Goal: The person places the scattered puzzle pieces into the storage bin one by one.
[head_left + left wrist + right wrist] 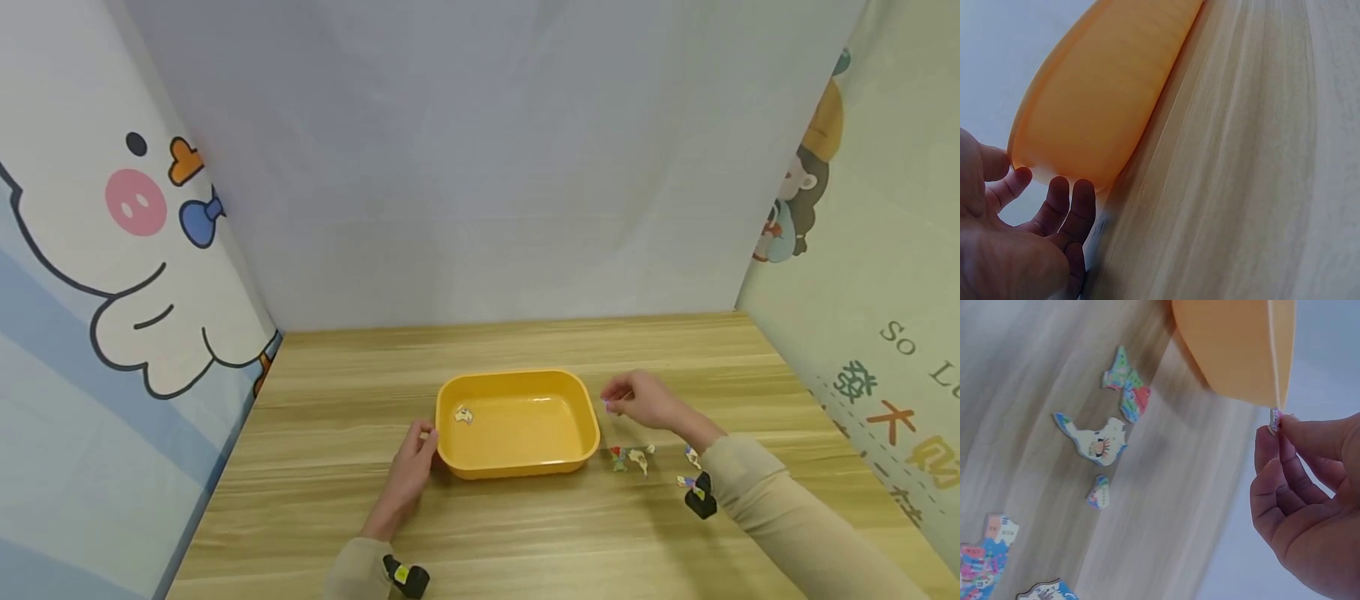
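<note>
Pinching a small printed piece [1274,420] between thumb and forefinger of my right hand [647,401]; those fingers are clamped on it, the others bent beneath. Key relation: the piece sits just off the right end of the yellow tray [517,467], so the inside lies to the left of my fingertips, past that end wall. Touching the wall or not: cannot tell. Tray's long axis runs left to right, its short end facing the pinch. Piece's own long axis too small to make out. Right hand clearly the nearer; left hand [409,463] at the opposite end, bent fingers against the wall, gripping or merely resting I cannot tell. One pale piece [464,415] inside, toward the left end. Curved piece [638,461] on the desk [525,533], nearer my body than the pinch.
</note>
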`<act>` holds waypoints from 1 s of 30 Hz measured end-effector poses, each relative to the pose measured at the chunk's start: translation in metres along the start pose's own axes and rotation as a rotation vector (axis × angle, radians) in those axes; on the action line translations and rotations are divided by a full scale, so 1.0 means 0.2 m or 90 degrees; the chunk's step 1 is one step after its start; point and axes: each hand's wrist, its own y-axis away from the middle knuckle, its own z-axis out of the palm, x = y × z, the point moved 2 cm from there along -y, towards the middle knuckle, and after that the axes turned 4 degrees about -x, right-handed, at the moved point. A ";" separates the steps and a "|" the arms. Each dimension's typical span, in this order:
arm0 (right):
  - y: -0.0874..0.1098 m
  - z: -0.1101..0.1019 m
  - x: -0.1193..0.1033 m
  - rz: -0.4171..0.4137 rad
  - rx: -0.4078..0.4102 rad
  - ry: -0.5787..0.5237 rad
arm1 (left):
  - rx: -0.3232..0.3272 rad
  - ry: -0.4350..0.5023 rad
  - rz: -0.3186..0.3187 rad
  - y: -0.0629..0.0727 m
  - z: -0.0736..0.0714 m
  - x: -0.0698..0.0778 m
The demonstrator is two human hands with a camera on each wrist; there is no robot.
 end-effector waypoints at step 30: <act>-0.10 0.00 -0.10 -0.015 0.002 0.013 | 0.006 0.091 0.000 -0.02 0.00 0.01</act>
